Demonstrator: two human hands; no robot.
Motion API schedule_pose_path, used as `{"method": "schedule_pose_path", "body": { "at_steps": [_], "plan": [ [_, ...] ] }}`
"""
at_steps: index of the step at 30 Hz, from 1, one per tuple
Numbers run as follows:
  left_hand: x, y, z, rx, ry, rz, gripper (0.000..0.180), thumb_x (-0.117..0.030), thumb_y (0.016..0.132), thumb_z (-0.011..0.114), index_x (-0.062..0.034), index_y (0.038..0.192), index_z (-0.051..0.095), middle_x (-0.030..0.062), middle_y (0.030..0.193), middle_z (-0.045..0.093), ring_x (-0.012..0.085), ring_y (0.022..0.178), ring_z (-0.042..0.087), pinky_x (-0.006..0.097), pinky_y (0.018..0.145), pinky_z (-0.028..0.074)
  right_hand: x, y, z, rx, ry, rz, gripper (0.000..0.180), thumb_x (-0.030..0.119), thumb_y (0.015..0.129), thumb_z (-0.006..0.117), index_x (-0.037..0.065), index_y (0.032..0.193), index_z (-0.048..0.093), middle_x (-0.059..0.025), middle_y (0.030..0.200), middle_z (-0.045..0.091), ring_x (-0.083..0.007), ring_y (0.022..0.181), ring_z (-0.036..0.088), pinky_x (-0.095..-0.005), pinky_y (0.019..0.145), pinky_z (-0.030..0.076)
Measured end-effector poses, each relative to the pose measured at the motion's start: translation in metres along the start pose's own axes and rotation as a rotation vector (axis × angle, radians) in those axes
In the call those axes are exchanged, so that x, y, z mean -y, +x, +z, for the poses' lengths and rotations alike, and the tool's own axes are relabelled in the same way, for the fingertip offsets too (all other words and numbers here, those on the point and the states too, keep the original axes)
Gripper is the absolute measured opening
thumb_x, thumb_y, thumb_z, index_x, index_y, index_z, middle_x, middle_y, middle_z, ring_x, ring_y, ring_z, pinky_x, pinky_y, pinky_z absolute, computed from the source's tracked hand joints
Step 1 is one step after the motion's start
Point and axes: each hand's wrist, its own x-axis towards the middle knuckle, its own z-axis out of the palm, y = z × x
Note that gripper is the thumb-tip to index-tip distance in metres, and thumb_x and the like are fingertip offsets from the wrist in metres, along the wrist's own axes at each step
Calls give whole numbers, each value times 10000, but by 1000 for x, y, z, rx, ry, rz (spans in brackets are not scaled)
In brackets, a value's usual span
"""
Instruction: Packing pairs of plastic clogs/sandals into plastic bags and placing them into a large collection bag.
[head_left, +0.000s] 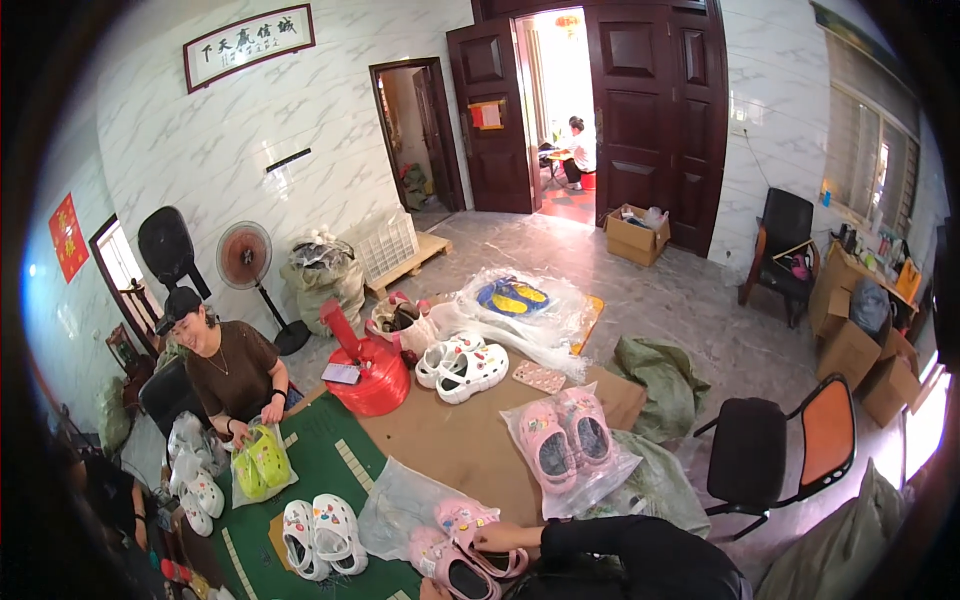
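Note:
A pair of pink clogs (pixel 462 548) with charms and fluffy trim lies at the bottom of the table. My right hand (pixel 503 538), coming from a black sleeve, is closed over the upper of the right clog. Only part of my left hand (pixel 434 589) shows at the lower edge, against the left clog; its fingers are mostly hidden. A clear plastic bag (pixel 395 505) lies beside the clogs on their left. White clogs (pixel 325 537) with colourful charms stand further left on the green mat (pixel 335 430).
Bagged pink clogs (pixel 566 440) lie to the right, and white clogs (pixel 462 368) stand beyond, near a red plastic-wrapped roll (pixel 372 375). Across at the left, a co-worker (pixel 235 365) handles bagged lime clogs (pixel 262 462). An office chair (pixel 760 455) stands at right.

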Motion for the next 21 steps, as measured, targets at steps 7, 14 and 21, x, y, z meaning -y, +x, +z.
{"method": "schedule_pose_path", "body": {
  "at_steps": [7,14,21],
  "plan": [
    [18,-5,17,-39,46,-8,271,-216,834,442,19,958,497,257,825,547,421,749,513,460,636,404,-25,-5,7,-594,-358,163,221,181,760,487,81,949,542,-150,985,519,-333,828,542,-436,673,441],
    [-22,8,-7,155,343,26,260,-232,851,390,1,886,501,214,715,565,385,647,534,468,566,403,-33,4,2,-559,-339,75,178,164,752,509,53,891,497,-149,910,522,-325,805,545,-429,658,433],
    [-19,10,-6,187,327,32,237,-214,847,389,-3,857,497,208,712,564,376,643,535,464,557,401,-33,14,1,-544,-639,66,175,213,771,493,76,874,527,-105,832,557,-291,758,561,-390,671,435]
  ]
}}
